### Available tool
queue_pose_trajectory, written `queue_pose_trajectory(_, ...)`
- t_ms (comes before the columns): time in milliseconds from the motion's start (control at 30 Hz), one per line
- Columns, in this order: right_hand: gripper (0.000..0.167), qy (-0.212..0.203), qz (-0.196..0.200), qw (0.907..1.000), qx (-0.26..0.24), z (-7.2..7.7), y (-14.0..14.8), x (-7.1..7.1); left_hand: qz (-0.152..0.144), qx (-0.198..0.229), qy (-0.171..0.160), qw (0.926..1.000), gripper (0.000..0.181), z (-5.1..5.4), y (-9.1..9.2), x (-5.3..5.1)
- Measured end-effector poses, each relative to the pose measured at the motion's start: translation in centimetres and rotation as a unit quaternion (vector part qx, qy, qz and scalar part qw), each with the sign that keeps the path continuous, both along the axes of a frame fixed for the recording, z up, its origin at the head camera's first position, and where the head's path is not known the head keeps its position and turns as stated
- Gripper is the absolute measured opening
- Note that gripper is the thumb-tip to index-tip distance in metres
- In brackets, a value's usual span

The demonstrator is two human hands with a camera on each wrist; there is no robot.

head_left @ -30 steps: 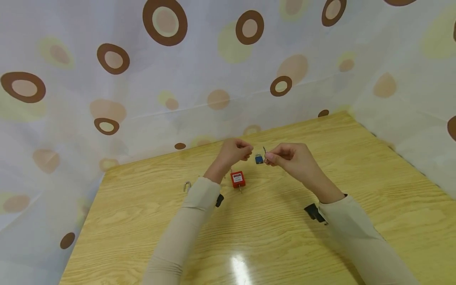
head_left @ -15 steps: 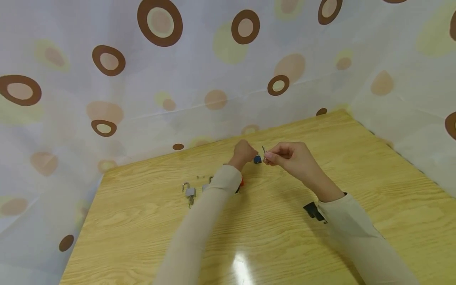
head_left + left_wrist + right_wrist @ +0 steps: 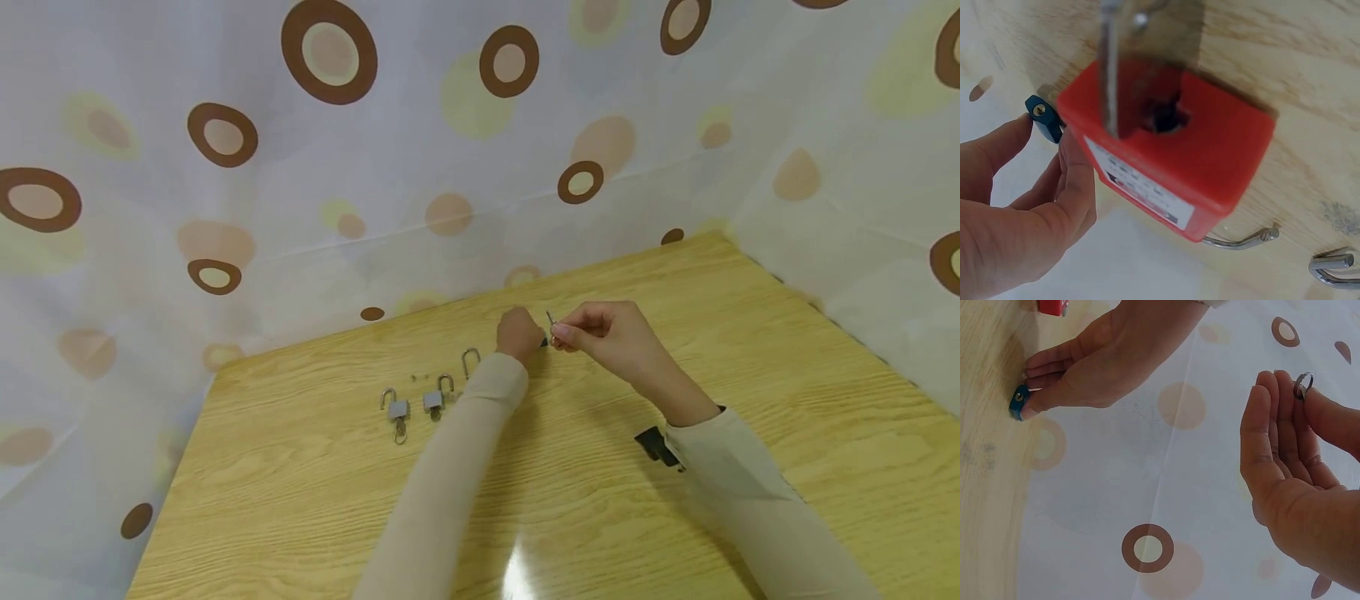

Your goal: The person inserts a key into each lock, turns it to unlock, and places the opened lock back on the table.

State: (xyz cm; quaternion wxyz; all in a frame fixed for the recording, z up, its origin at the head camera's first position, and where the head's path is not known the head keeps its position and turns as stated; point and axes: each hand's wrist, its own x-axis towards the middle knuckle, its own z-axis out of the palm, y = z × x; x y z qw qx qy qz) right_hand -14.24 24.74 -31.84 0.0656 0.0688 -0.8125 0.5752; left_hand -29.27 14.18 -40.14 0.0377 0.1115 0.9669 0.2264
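Observation:
In the head view, my left hand (image 3: 519, 333) is at the blue padlock (image 3: 543, 342), most of which it hides. The left wrist view shows thumb and fingers pinching that blue padlock (image 3: 1045, 119), its keyhole facing the camera. Just to the right, my right hand (image 3: 611, 337) is raised and pinches a small key (image 3: 551, 317) on a ring. From the right wrist, the metal ring (image 3: 1304, 385) shows between thumb and fingertips. A red padlock (image 3: 1229, 137) with a white label stands close to the left wrist; my left forearm covers its body in the head view.
Two grey padlocks (image 3: 398, 410), (image 3: 433, 402) lie left of my left sleeve, shackles open, keys hanging from them. An open shackle (image 3: 471, 362) shows beside the sleeve. Tiny bits (image 3: 418, 377) lie behind them. Patterned cloth (image 3: 450, 167) borders the wooden table (image 3: 285, 467).
My left hand has moved right and down onto the blue padlock and now pinches it. Its forearm has uncovered the grey padlocks and now covers the red one. The right hand stays nearly still.

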Motion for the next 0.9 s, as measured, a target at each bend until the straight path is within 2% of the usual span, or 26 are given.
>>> queue_pose_trajectory(133,0.02,-0.004,-0.001,1.0,0.001,0.1,0.0,0.0,-0.008,0.01,-0.005,0.9999,0.019,0.4,-0.1,0.2)
queue_pose_trajectory(200,0.019,-0.005,-0.001,1.0,0.001,0.1,-0.1,0.0,-0.009,0.015,-0.001,0.9998,0.018,0.2,-0.2,0.0)
queue_pose_trajectory(433,0.02,-0.001,-0.003,1.0,0.002,0.0,-0.1,0.0,-0.003,0.058,-0.037,0.9976,0.018,-0.1,-1.0,-0.3)
queue_pose_trajectory(700,0.019,0.001,0.003,1.0,-0.001,0.0,-0.1,-0.1,0.015,0.114,-0.111,0.9871,0.017,0.0,-2.2,-0.6)
queue_pose_trajectory(900,0.02,-0.004,0.001,1.0,0.0,-0.1,0.0,-0.1,0.015,0.154,-0.114,0.9813,0.024,0.6,-3.1,-0.1)
